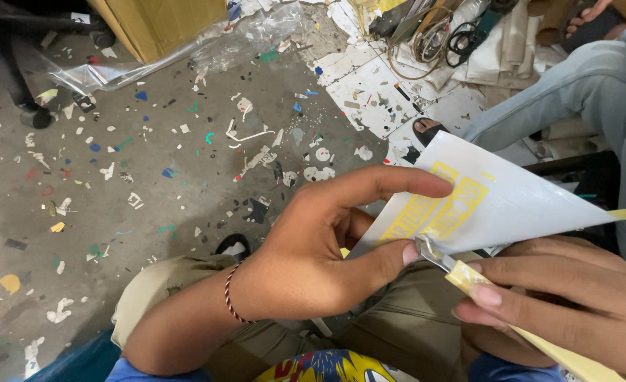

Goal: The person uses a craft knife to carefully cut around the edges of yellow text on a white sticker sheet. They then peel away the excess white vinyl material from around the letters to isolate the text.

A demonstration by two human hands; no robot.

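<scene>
Here, the left hand (pixel 306 255) is holding a white sheet with yellow cut-out sticker shapes (pixel 497 201) over the lap. Its fingers (pixel 391 182) are lying across the top of the sheet and its thumb is pressing from below, so the sheet is being pinched at its near corner. The right hand (pixel 567 297) is gripping a thin metal blade tool with a handle wrapped in yellow tape (pixel 461 272). Its fingers are closing tight around the handle. The shiny tip is touching the lower edge of the sheet, just beside the left thumb.

It looks like the step of picking at the yellow sticker shapes, lifting little bits off the white sheet. The next bit of this work calls for a very gentle push with the tip, because the left thumb is sitting right next to the blade. The sheet also needs to be kept flat and steady.

Below, the grey concrete floor (pixel 150 212) is lying covered with small scraps in many colours. Another person's leg in light blue jeans (pixel 582 92) is showing on the right.
</scene>
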